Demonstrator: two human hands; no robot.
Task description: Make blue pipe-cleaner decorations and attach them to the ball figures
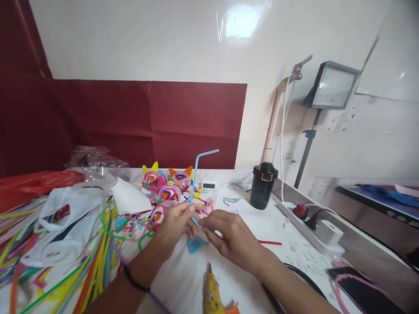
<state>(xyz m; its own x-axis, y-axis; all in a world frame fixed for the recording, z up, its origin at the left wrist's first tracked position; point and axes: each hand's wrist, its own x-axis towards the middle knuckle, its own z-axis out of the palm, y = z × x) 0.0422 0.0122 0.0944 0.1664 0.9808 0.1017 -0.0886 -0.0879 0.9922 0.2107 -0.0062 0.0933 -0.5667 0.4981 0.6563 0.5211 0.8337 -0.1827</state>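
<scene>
A light blue pipe cleaner (195, 175) rises from my hands, with its upper part bent sharply to the right. My left hand (176, 221) pinches it between thumb and fingers near the lower end. Close beside it, my right hand (231, 233) has its fingers closed on the lower, curled part of the same pipe cleaner; the exact grip is partly hidden. Just under the hands, a blue fan-shaped piece (196, 245) shows above the white table. Nearer to me lies a yellow glue gun (212, 290), its nozzle pointing away from me.
Colourful pipe cleaners (104, 261) heap at the left, beside white plastic packaging (70, 222). Several decorated figures (168, 194) and a small digital clock (208, 186) stand behind my hands. To the right are a black cup (262, 185), a power strip (310, 231) and a phone (363, 290).
</scene>
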